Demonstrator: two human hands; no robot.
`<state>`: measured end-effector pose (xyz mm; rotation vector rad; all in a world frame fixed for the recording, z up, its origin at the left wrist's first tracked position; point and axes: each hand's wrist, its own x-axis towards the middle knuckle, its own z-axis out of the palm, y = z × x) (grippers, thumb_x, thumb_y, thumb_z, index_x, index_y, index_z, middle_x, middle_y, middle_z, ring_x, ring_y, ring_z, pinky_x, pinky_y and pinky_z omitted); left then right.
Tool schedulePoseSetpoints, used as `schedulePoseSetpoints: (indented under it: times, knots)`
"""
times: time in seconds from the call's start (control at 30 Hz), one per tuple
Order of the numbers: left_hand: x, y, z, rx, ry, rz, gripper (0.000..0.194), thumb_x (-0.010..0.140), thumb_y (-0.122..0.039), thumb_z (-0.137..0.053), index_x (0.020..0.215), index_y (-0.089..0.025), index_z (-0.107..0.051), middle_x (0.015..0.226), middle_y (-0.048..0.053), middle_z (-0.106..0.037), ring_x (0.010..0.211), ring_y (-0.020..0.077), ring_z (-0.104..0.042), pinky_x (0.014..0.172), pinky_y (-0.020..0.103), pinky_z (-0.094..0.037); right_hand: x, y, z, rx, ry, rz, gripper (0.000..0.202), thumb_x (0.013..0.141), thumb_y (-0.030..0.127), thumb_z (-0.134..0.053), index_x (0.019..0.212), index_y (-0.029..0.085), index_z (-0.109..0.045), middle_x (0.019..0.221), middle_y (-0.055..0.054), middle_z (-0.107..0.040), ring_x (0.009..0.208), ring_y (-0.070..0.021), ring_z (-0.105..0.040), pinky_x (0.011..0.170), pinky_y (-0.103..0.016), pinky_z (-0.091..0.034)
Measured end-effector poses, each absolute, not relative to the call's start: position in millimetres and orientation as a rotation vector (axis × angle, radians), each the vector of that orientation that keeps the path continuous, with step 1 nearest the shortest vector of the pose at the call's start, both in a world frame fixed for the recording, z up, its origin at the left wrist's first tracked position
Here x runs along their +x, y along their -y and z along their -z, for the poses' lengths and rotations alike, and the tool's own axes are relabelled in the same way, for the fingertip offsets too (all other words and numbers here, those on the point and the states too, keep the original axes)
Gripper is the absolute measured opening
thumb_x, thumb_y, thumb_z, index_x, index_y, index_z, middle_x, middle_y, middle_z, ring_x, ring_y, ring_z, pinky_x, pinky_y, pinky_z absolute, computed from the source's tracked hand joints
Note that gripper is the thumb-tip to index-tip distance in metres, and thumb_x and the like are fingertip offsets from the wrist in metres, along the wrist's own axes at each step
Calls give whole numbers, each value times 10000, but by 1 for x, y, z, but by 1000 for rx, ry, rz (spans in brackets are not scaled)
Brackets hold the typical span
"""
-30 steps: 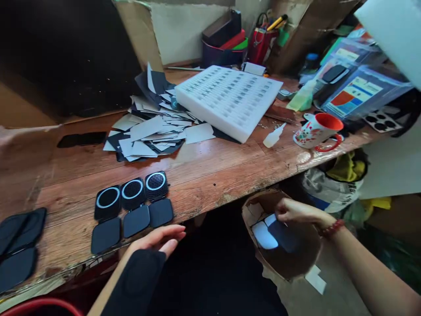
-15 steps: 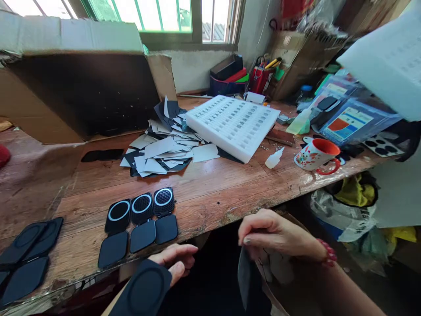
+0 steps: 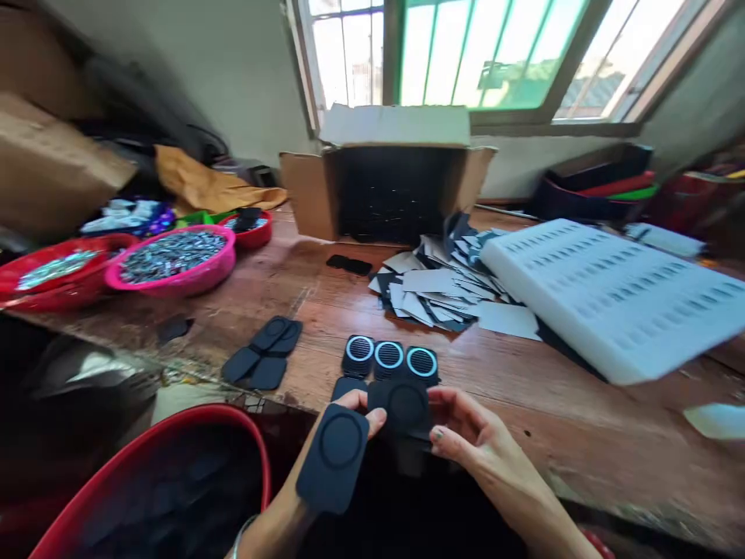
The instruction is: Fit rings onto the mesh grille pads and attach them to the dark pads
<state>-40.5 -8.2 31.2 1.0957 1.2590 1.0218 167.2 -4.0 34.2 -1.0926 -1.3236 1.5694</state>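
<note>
A dark square panel with a round ring pressed into it is held up over the table's front edge. My left hand pinches its left side, thumb in front. My right hand has thumb and fingers closed at its right edge. A second dark panel with a similar ring lies over my left wrist; how it stays there is hidden. Just behind my hands stand three open black square cases with white rings, their lower flaps partly covered. More dark ringed panels lie to the left.
Beyond are a heap of paper offcuts, a white foam tray and an open cardboard box. At left stand a pink basin of small metal parts and red basins. A large red tub sits below the table edge.
My view has swung left. My hands, apart before, have come together at the ringed panel in front of the cases. The other panel is still over my left wrist.
</note>
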Motion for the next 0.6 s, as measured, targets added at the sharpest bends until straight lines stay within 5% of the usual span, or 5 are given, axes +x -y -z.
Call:
schedulePoseSetpoints:
  times: [0.17,0.23,0.33,0.47,0.6]
  knots:
    - [-48,9,-18,1231,-1317,-984,132,757,-320,-683,783,-192,-699,890,45,-619,823,204,-566,779,317,-465,135,-2,-19,-1249,1331,-1465,354,825,527,-688,784,177,-661,711,7,-605,641,-130,-534,585,-232,-468]
    - [-51,5,-12,1214,-1404,-1007,351,680,-275,-720,1024,-210,-706,1010,59,-609,825,202,-558,758,321,-468,131,-10,-18,-1280,1327,-1294,347,833,523,-677,751,187,-645,694,11,-572,656,-142,-520,587,-236,-452]
    - [-58,-4,-5,1205,-1631,-1171,820,674,-288,-742,1435,-240,-440,1247,105,-547,969,241,-562,860,375,-475,132,-23,-17,-1339,1333,-1089,342,848,524,-652,747,198,-629,671,12,-554,644,-150,-511,580,-244,-426]
    - [-67,-22,7,1414,-1774,-1144,928,726,-345,-748,1520,-234,-281,1363,146,-459,1252,316,-472,1055,477,-390,140,-34,-10,-1398,1331,-1038,359,836,535,-659,719,198,-618,638,10,-554,649,-155,-515,610,-256,-405]
    - [-68,-36,19,1545,-1829,-898,1033,669,-284,-812,1535,-211,-255,1407,178,-404,1330,345,-426,1113,490,-347,145,-37,-4,-1470,1303,-1013,358,799,548,-685,778,192,-669,630,8,-573,661,-163,-520,653,-274,-402]
